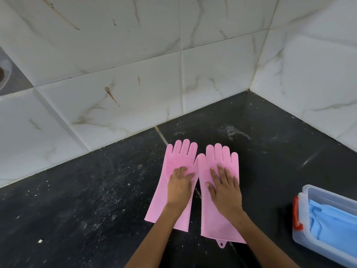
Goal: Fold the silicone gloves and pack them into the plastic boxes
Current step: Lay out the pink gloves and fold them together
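Note:
Two pink silicone gloves lie flat side by side on the black counter, fingers pointing toward the wall. The left pink glove (174, 161) shows its bristled palm; my left hand (178, 187) presses flat on it. The right pink glove (218, 213) has a small hanging tab at its cuff; my right hand (225, 187) rests flat on its palm with straight, spread fingers. A clear plastic box (309, 239) with a red latch stands at the right edge and holds folded blue gloves (332, 225).
The black counter (87, 200) is dusty, with white specks and a crumb at the lower left. Marbled white wall tiles (119, 74) close it in at the back and right, meeting in a corner. A seam runs through the counter between the gloves.

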Demonstrator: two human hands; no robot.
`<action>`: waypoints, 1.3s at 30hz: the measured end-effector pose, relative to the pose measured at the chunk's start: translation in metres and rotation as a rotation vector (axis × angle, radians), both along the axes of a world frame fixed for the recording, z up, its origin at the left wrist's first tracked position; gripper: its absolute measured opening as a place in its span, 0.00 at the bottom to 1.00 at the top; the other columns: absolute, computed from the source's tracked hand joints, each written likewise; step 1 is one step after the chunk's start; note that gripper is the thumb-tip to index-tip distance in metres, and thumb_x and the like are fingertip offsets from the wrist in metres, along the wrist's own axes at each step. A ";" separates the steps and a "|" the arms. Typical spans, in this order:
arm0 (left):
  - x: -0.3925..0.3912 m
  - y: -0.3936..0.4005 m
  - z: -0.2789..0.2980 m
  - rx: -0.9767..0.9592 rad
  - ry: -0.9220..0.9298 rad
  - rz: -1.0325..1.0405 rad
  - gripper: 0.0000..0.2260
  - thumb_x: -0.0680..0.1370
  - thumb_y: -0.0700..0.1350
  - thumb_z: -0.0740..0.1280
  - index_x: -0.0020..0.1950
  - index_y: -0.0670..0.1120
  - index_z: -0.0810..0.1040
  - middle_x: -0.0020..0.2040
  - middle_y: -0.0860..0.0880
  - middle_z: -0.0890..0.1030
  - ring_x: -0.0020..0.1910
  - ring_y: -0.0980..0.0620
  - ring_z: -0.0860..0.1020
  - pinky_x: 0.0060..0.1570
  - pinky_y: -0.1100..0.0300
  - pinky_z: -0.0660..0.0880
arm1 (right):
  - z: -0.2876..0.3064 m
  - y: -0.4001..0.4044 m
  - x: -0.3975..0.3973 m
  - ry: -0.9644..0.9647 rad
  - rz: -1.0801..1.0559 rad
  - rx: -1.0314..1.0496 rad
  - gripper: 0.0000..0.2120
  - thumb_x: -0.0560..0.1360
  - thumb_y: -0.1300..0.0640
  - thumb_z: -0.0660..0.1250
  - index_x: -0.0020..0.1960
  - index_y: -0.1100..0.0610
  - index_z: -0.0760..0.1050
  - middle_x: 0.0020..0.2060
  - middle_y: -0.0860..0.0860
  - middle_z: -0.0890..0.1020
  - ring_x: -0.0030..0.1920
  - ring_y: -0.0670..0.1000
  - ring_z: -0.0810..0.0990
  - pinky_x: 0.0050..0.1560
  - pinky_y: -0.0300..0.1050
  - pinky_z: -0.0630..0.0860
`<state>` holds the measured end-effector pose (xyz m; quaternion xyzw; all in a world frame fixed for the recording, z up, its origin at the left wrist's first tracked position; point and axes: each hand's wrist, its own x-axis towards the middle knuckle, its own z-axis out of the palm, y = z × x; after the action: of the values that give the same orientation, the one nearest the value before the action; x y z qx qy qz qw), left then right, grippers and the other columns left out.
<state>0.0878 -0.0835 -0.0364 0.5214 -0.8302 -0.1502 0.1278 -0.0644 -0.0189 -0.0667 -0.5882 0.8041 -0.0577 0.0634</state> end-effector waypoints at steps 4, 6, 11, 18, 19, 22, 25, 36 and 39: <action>0.018 -0.013 -0.016 0.003 -0.156 -0.168 0.23 0.82 0.55 0.52 0.76 0.56 0.51 0.79 0.48 0.45 0.77 0.47 0.44 0.75 0.51 0.41 | 0.003 0.011 -0.005 0.033 -0.124 -0.032 0.42 0.67 0.37 0.17 0.76 0.48 0.42 0.77 0.51 0.47 0.77 0.55 0.44 0.74 0.54 0.41; 0.024 -0.019 -0.023 -0.009 -0.207 -0.208 0.25 0.81 0.59 0.48 0.76 0.58 0.44 0.78 0.48 0.39 0.77 0.47 0.39 0.73 0.51 0.35 | 0.005 0.016 -0.005 0.015 -0.194 -0.072 0.45 0.67 0.37 0.16 0.76 0.50 0.47 0.77 0.53 0.50 0.77 0.56 0.48 0.74 0.57 0.45; 0.024 -0.018 -0.036 -0.035 -0.195 -0.154 0.26 0.79 0.62 0.44 0.75 0.60 0.39 0.77 0.51 0.38 0.76 0.49 0.37 0.72 0.49 0.33 | 0.012 0.009 0.001 -0.034 -0.222 -0.067 0.37 0.74 0.38 0.29 0.76 0.52 0.52 0.77 0.56 0.50 0.77 0.58 0.47 0.73 0.61 0.45; 0.014 0.000 -0.037 -0.027 -0.131 0.013 0.26 0.80 0.62 0.45 0.77 0.57 0.49 0.79 0.50 0.48 0.78 0.48 0.47 0.75 0.47 0.43 | 0.007 -0.001 0.006 -0.033 -0.018 -0.044 0.35 0.72 0.35 0.31 0.76 0.47 0.48 0.77 0.52 0.49 0.77 0.56 0.45 0.74 0.57 0.42; 0.012 0.002 -0.036 -0.016 -0.130 0.039 0.26 0.80 0.61 0.45 0.77 0.57 0.49 0.79 0.50 0.49 0.78 0.47 0.48 0.75 0.47 0.43 | 0.007 -0.001 0.006 -0.046 -0.024 -0.055 0.34 0.73 0.36 0.33 0.76 0.48 0.50 0.77 0.52 0.50 0.77 0.56 0.46 0.74 0.57 0.43; 0.004 0.012 -0.036 0.010 -0.116 0.114 0.26 0.80 0.61 0.45 0.77 0.55 0.50 0.79 0.48 0.50 0.77 0.45 0.49 0.74 0.46 0.43 | 0.008 0.002 0.004 -0.050 -0.009 -0.084 0.36 0.73 0.36 0.29 0.76 0.49 0.53 0.76 0.53 0.53 0.76 0.56 0.48 0.73 0.56 0.43; 0.001 0.017 -0.038 0.020 -0.122 0.148 0.26 0.80 0.60 0.44 0.77 0.54 0.48 0.79 0.47 0.48 0.77 0.44 0.48 0.74 0.45 0.41 | 0.007 0.003 0.003 -0.044 0.010 -0.091 0.37 0.73 0.37 0.27 0.76 0.49 0.52 0.77 0.53 0.52 0.76 0.56 0.48 0.73 0.55 0.42; 0.003 0.009 -0.033 -0.037 -0.132 -0.085 0.23 0.82 0.53 0.45 0.77 0.53 0.44 0.78 0.49 0.43 0.77 0.47 0.41 0.73 0.52 0.36 | 0.002 0.002 -0.020 0.014 0.148 -0.027 0.30 0.76 0.40 0.37 0.76 0.49 0.51 0.77 0.51 0.51 0.77 0.54 0.46 0.74 0.55 0.44; 0.000 0.010 -0.030 -0.008 -0.115 -0.060 0.23 0.82 0.53 0.46 0.77 0.54 0.45 0.79 0.50 0.44 0.77 0.48 0.41 0.73 0.52 0.36 | 0.001 0.003 -0.021 0.024 0.148 -0.021 0.29 0.77 0.40 0.37 0.76 0.48 0.49 0.77 0.50 0.50 0.77 0.53 0.45 0.74 0.54 0.43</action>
<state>0.0880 -0.0732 -0.0667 0.5035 -0.8521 -0.1204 0.0773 -0.0851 -0.0161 -0.0655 -0.6472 0.7586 -0.0544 0.0515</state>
